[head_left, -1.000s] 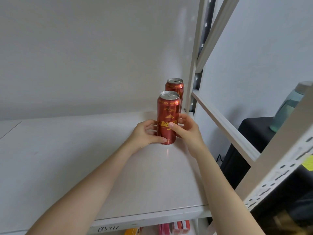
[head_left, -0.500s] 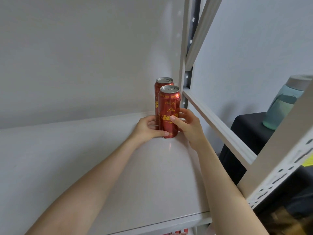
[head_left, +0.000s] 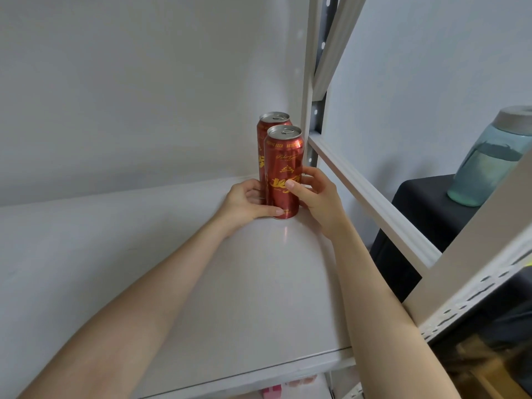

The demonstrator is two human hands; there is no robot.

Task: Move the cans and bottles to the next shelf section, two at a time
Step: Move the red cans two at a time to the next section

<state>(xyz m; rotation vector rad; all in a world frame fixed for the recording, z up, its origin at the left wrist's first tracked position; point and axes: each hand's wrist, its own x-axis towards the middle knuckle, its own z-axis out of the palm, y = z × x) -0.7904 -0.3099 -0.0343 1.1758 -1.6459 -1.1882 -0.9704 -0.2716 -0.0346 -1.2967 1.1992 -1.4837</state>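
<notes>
The front can [head_left: 283, 174], red with gold print and a silver top, stood upright on the white shelf [head_left: 201, 283], a little above the middle of the frame, near the back right corner of the shelf. The rear can [head_left: 273, 122], of the same kind, stood upright directly behind it and slightly to the left. The front can hid most of it, so I cannot tell if the two touched.

The left hand [head_left: 244, 201] gripped the front can low on its left side. Its thumb lay across the bottom of the can, and its fingers [head_left: 253, 194] curled toward the back, where their tips were hidden. The right hand [head_left: 318, 197] gripped the same can from the right, with the thumb on the printed face and the fingers bent around the far side. Both bare forearms came in from the lower edge of the frame.

Just right of the cans rose the pale upright post [head_left: 312, 82] of the rack, and a cross rail [head_left: 371, 197] ran from it down toward the lower right. Behind the rail, at the right edge, a blue-green jar [head_left: 489, 168] with a grey lid stood on a black surface [head_left: 426, 214].
</notes>
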